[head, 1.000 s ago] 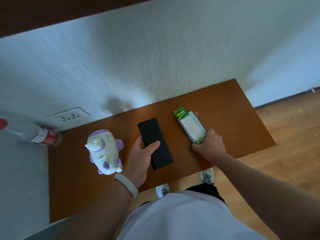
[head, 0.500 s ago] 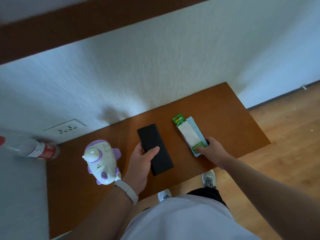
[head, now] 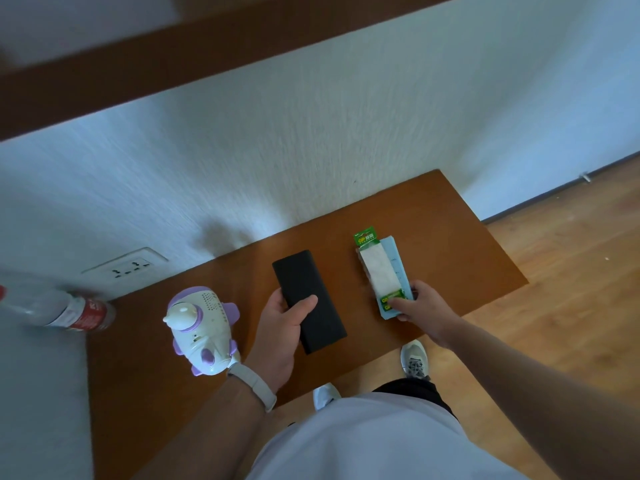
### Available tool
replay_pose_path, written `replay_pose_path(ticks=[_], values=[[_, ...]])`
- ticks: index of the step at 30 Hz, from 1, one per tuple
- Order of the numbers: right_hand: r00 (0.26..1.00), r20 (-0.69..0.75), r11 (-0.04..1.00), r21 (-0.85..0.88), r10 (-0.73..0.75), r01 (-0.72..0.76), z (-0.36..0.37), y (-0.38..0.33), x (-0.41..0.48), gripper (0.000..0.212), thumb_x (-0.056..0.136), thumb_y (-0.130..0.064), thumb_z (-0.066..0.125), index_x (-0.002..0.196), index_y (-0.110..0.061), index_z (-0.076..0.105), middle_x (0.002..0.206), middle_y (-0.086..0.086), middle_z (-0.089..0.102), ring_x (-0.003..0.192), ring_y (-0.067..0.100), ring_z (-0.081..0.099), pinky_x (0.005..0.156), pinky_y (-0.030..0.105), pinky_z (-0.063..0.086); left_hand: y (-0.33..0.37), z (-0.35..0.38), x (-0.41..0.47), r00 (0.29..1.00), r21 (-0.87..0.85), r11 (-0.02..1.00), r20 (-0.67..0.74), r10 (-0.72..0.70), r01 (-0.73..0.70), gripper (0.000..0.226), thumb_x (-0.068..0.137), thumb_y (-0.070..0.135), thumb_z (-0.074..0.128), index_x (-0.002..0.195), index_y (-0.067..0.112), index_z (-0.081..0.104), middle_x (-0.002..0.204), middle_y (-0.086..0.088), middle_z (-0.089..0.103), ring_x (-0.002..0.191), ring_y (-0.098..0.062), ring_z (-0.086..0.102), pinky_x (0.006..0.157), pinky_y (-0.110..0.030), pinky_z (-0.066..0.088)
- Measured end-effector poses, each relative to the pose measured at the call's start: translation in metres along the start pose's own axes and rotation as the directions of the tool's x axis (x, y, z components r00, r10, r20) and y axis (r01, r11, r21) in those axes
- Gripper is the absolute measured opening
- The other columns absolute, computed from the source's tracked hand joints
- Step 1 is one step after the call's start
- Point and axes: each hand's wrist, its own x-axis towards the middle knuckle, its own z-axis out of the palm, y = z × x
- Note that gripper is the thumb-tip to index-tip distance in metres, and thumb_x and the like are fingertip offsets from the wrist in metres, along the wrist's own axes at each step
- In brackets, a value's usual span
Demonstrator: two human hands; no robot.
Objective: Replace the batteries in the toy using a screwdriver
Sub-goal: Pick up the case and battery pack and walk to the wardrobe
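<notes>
A white and purple toy stands on the brown table at the left. A flat black case lies in the middle; my left hand holds its near left edge, thumb across the top. To the right lies a green and white battery pack on a light blue card. My right hand pinches the pack's near end. No screwdriver is in view.
A clear plastic bottle with a red label lies at the table's far left, by the wall. A wall socket sits above it. The white wall runs along the table's back; wooden floor lies to the right.
My right hand has slid back to the near end of the battery pack, uncovering more of it. The left hand stays on the black case. The view has tilted up slightly.
</notes>
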Motion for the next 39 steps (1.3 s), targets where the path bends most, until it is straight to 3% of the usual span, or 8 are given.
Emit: replay_pose_path(ticks=[3,6,10,14,19,25,30,39], values=[[0.999,-0.032,0.994,0.105,-0.021,0.024,-0.001,-0.005,-0.017,0.032,0.087,-0.029,0.075,0.11,-0.018,0.056,0.107,0.005,0.067,0.085,0.013,0.071,0.063,0.02,0.056,0.001,0.001,0.0,1.0,-0.007,1.0,0.03,0.003,-0.003,0.038,0.085,0.025,0.075,0.121,0.027,0.064,0.108,0.0,0.076,0.1,-0.021,0.074,0.083,-0.041,0.061],[0.997,-0.066,0.982,0.185,-0.035,0.047,-0.005,-0.009,-0.034,0.031,0.087,-0.028,0.075,0.11,-0.018,0.056,0.103,0.006,0.069,0.075,0.009,0.071,0.058,0.016,0.052,0.003,0.003,0.003,0.998,-0.021,1.0,0.067,0.014,-0.012,0.037,0.087,0.023,0.075,0.123,0.026,0.065,0.111,-0.001,0.076,0.102,-0.023,0.074,0.086,-0.044,0.06],[0.99,-0.125,0.955,0.283,-0.061,0.094,-0.013,-0.011,-0.055,0.033,0.088,-0.028,0.073,0.112,-0.015,0.057,0.101,0.009,0.07,0.074,0.012,0.072,0.062,0.021,0.054,0.006,0.015,0.006,0.99,-0.025,1.0,0.138,0.01,-0.007,0.03,0.091,0.019,0.072,0.12,0.026,0.067,0.107,0.0,0.077,0.1,-0.023,0.074,0.085,-0.044,0.06],[0.983,-0.159,0.872,0.464,-0.09,0.155,-0.02,-0.011,-0.071,0.055,0.068,-0.038,0.079,0.113,-0.015,0.058,0.109,0.011,0.07,0.093,0.023,0.072,0.082,0.038,0.059,0.012,0.032,0.006,0.979,0.017,1.0,0.205,0.01,-0.014,0.023,0.092,0.021,0.071,0.115,0.028,0.071,0.107,-0.001,0.077,0.1,-0.024,0.074,0.083,-0.043,0.061],[0.977,-0.179,0.75,0.628,-0.12,0.207,-0.04,-0.01,-0.089,0.054,0.068,-0.033,0.079,0.112,-0.011,0.058,0.102,0.008,0.07,0.084,0.016,0.072,0.066,0.026,0.054,0.017,0.063,-0.003,0.962,0.08,0.995,0.273,0.028,-0.052,0.02,0.093,0.024,0.071,0.108,0.036,0.076,0.11,0.0,0.077,0.1,-0.022,0.074,0.079,-0.038,0.061],[0.956,-0.248,0.704,0.651,-0.155,0.283,-0.095,-0.002,-0.119,0.051,0.073,-0.029,0.075,0.117,-0.009,0.057,0.112,0.013,0.067,0.085,0.016,0.07,0.064,0.025,0.053,0.021,0.125,-0.02,0.949,0.139,0.985,0.312,0.052,-0.099,0.024,0.084,0.033,0.077,0.106,0.043,0.075,0.111,0.001,0.077,0.098,-0.022,0.075,0.076,-0.039,0.062],[0.909,-0.386,0.662,0.642,-0.159,0.388,-0.156,0.02,-0.153,0.064,0.061,-0.038,0.076,0.117,-0.012,0.058,0.105,0.008,0.069,0.081,0.013,0.069,0.06,0.023,0.051,0.006,0.202,-0.038,0.921,0.199,0.971,0.386,0.05,-0.136,0.03,0.094,0.026,0.071,0.123,0.034,0.067,0.114,0.001,0.076,0.103,-0.024,0.073,0.083,-0.047,0.062],[0.804,-0.593,0.567,0.646,-0.049,0.511,-0.281,0.108,-0.221,0.055,0.061,-0.036,0.076,0.11,-0.017,0.06,0.091,-0.003,0.075,0.079,0.009,0.071,0.059,0.018,0.051,-0.024,0.364,-0.077,0.852,0.213,0.965,0.523,0.022,-0.156,0.032,0.096,0.024,0.068,0.127,0.024,0.064,0.113,-0.002,0.076,0.099,-0.021,0.074,0.073,-0.035,0.061]])
